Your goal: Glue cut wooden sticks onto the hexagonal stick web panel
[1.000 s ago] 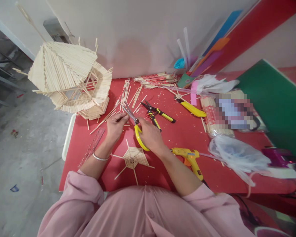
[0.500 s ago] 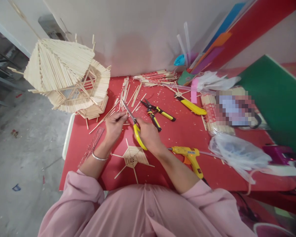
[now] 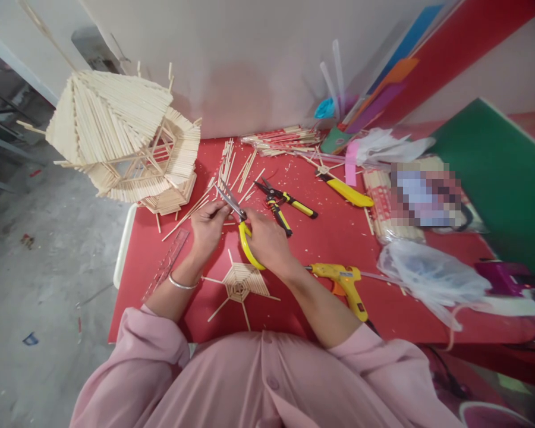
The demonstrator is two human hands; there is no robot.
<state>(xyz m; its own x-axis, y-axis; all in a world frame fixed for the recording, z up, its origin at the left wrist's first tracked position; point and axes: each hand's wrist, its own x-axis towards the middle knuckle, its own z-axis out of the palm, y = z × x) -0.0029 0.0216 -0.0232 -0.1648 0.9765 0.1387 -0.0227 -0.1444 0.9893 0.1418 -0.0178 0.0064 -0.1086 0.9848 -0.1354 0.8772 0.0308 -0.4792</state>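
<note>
My right hand [image 3: 267,244] grips yellow-handled scissors [image 3: 241,229], whose blades point up and left toward my left hand. My left hand [image 3: 209,226] pinches a thin wooden stick [image 3: 226,223] right at the blades. Both hands hover over a red table [image 3: 330,238]. Just below them lies a flat hexagonal web of sticks [image 3: 241,285] with spokes poking out.
A tall stick-built house model [image 3: 125,142] stands at the table's left back corner. Loose sticks [image 3: 232,169], black-yellow pliers [image 3: 285,205], a yellow knife [image 3: 348,193], a yellow glue gun [image 3: 345,282], plastic bags [image 3: 428,279], a ruler [image 3: 167,264] and a green board [image 3: 499,184] surround the hands.
The scissors' blades have drawn closer together on the stick at my left fingertips. Both hands have shifted slightly up and left.
</note>
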